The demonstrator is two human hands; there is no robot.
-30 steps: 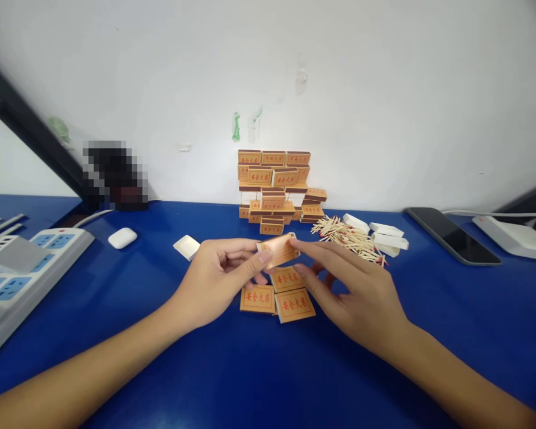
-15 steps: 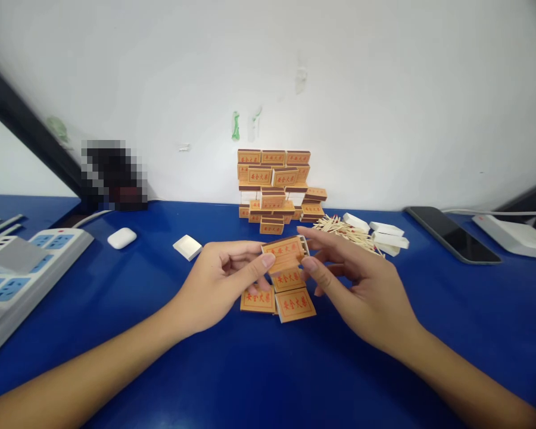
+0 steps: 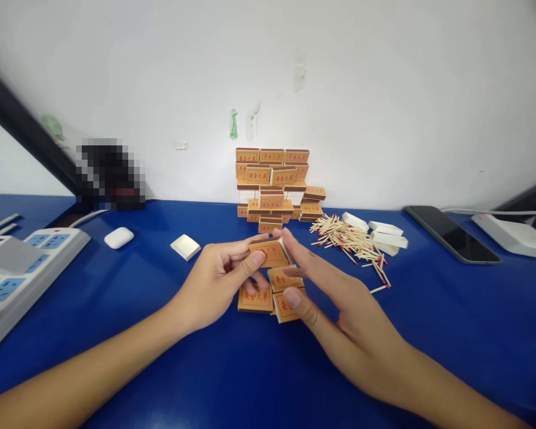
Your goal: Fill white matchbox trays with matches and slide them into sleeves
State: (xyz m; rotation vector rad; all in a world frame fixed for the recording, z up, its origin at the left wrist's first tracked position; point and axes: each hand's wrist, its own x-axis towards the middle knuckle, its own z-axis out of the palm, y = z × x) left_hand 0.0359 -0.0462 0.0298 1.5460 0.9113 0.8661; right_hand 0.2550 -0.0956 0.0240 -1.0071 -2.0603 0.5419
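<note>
My left hand [image 3: 221, 271] pinches a matchbox [image 3: 272, 252] between thumb and fingers, tilted above the table. The box's white tray end sits about flush with its sleeve on the right. Against that end rest the outstretched fingers of my right hand [image 3: 339, 310]; its thumb stands apart, in front of the lower boxes. Below lie several matchboxes with red lettering: one at the left [image 3: 255, 300], partly behind my left fingers, and one at the right [image 3: 283, 305], partly covered by my right thumb.
A tiered stack of matchboxes [image 3: 271, 174] stands against the white wall. To its right lie a heap of loose matches [image 3: 351, 238], white trays [image 3: 386, 229] and a phone [image 3: 453, 233]. A white tray [image 3: 186, 246], an earbud case [image 3: 119, 238] and a power strip [image 3: 67, 256] are at left.
The matchbox's tray, which stuck out at the right with match tips showing, has slid into its sleeve. My right hand has moved left against the box, and the box has shifted slightly left.
</note>
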